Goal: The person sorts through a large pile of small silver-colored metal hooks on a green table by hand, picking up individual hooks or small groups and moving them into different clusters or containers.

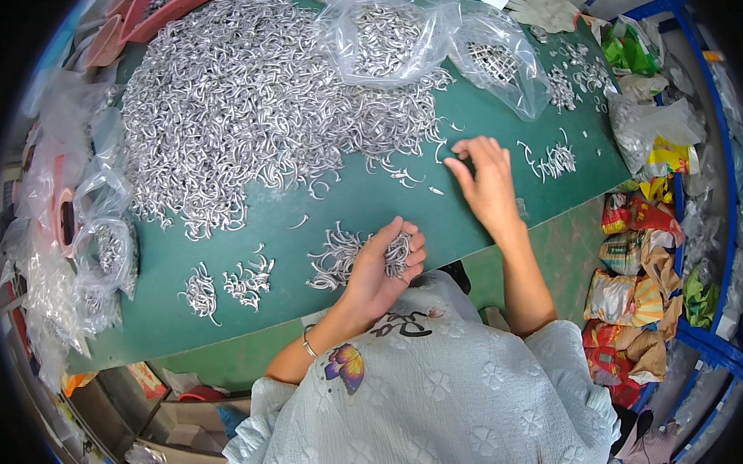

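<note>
My left hand (384, 264) is at the near edge of the green table, its fingers curled round a bunch of small curved silver metal pieces (398, 255). Against its left side lies a loose cluster of the same hook-like pieces (335, 258). Farther right, my right hand (486, 181) hovers low over the table with thumb and fingers apart, and nothing shows between them. A single curved piece (439, 153) lies just left of its fingertips. The large heap of curved metal pieces (253, 94) spreads beyond both hands.
Clear plastic bags of metal parts (388, 38) stand at the back. Two small piles (199, 292) lie near left, another pile (557, 160) at right. A red bin (170, 12) sits far left, a glove (539, 9) far right. Packed blue shelving (704, 205) borders the right.
</note>
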{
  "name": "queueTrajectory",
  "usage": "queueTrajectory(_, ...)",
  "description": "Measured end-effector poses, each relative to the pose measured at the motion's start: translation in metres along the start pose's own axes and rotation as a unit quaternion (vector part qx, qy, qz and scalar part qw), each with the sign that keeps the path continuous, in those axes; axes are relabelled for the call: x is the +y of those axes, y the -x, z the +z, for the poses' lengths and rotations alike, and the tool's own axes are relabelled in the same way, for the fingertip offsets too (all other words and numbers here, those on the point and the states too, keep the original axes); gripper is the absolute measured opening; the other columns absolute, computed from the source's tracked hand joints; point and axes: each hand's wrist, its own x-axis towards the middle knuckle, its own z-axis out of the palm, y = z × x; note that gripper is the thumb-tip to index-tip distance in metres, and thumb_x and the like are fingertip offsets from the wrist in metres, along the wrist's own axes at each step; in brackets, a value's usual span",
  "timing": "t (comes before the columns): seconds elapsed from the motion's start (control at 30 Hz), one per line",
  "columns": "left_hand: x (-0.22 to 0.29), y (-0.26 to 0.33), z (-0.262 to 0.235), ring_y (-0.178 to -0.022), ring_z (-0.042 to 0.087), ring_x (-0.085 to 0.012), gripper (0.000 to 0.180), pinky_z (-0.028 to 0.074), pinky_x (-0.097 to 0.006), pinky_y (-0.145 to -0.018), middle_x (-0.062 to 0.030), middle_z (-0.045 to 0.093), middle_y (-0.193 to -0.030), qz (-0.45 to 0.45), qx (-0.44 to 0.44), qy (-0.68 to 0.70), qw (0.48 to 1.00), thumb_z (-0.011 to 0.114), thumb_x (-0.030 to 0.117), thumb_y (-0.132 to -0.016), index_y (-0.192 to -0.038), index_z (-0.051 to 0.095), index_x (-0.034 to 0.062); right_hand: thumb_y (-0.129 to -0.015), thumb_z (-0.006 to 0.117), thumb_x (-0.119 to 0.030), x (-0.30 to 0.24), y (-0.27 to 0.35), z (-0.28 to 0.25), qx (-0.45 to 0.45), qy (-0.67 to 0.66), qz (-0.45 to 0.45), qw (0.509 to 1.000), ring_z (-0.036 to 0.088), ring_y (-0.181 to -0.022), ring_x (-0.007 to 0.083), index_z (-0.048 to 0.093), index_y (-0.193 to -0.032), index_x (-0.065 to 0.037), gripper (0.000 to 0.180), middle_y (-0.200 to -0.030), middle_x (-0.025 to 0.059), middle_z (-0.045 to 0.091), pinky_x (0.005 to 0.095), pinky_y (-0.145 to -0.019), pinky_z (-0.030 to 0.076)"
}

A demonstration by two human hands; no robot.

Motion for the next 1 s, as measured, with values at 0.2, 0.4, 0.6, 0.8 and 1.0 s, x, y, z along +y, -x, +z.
queueTrajectory(0.2, 0.002, 0.002, -0.003, -0.061, 0.039, -0.0107, 0.017, 0.033, -0.023, -0.051, -0.0026, 0.045, -0.072, 0.012, -0.005, 0.004, 1.000, 0.047, 0.023, -0.094, -0.087, 0.051, 0.0076, -0.075, 0.065, -0.010, -0.002, -0.002, 0.018, -0.016, 0.086, -0.014, 0.996, 0.050, -0.082, 0.0270, 0.056, -0.078, -0.005, 0.010, -0.081, 0.0099, 0.054, 0.0378, -0.072, 0.035)
queueTrajectory(0.4, 0.003, 0.003, -0.004, -0.061, 0.039, -0.0108, 0.017, 0.033, -0.023, -0.051, -0.0025, 0.044, -0.072, 0.014, -0.003, 0.010, 1.000, 0.047, 0.023, -0.094, -0.087, 0.051, 0.0074, -0.074, 0.065, -0.010, 0.047, 0.015, -0.046, 0.015, 0.232, 0.096, 0.968, 0.053, -0.083, 0.0278, 0.058, -0.076, -0.003, 0.010, -0.080, 0.0110, 0.057, 0.0396, -0.072, 0.036)
queueTrajectory(0.6, -0.001, -0.001, -0.002, -0.062, 0.040, -0.0110, 0.017, 0.034, -0.023, -0.051, -0.0025, 0.045, -0.072, -0.003, -0.013, 0.001, 1.000, 0.048, 0.023, -0.094, -0.088, 0.051, 0.0072, -0.075, 0.067, -0.011, 0.024, -0.003, -0.029, 0.028, 0.090, 0.034, 0.995, 0.052, -0.091, 0.0295, 0.059, -0.091, -0.004, 0.019, -0.088, 0.0110, 0.056, 0.0388, -0.077, 0.038)
queueTrajectory(0.8, -0.001, 0.001, -0.004, -0.062, 0.040, -0.0110, 0.017, 0.034, -0.023, -0.051, -0.0025, 0.046, -0.073, 0.008, -0.012, -0.003, 1.000, 0.048, 0.023, -0.094, -0.088, 0.052, 0.0072, -0.076, 0.064, -0.008, 0.027, -0.032, 0.010, -0.018, 0.080, -0.028, 0.996, 0.050, -0.085, 0.0308, 0.054, -0.082, -0.003, 0.013, -0.084, 0.0117, 0.053, 0.0398, -0.076, 0.039)
queueTrajectory(1.0, -0.001, -0.001, -0.008, -0.065, 0.044, -0.0125, 0.020, 0.037, -0.024, -0.053, -0.0043, 0.050, -0.077, 0.006, -0.017, 0.009, 1.000, 0.048, 0.024, -0.094, -0.093, 0.053, 0.0047, -0.078, 0.061, -0.002, -0.001, -0.008, -0.032, -0.172, -0.184, 0.038, 0.967, 0.052, -0.073, 0.0242, 0.054, -0.079, 0.001, 0.008, -0.077, 0.0109, 0.053, 0.0345, -0.066, 0.042)
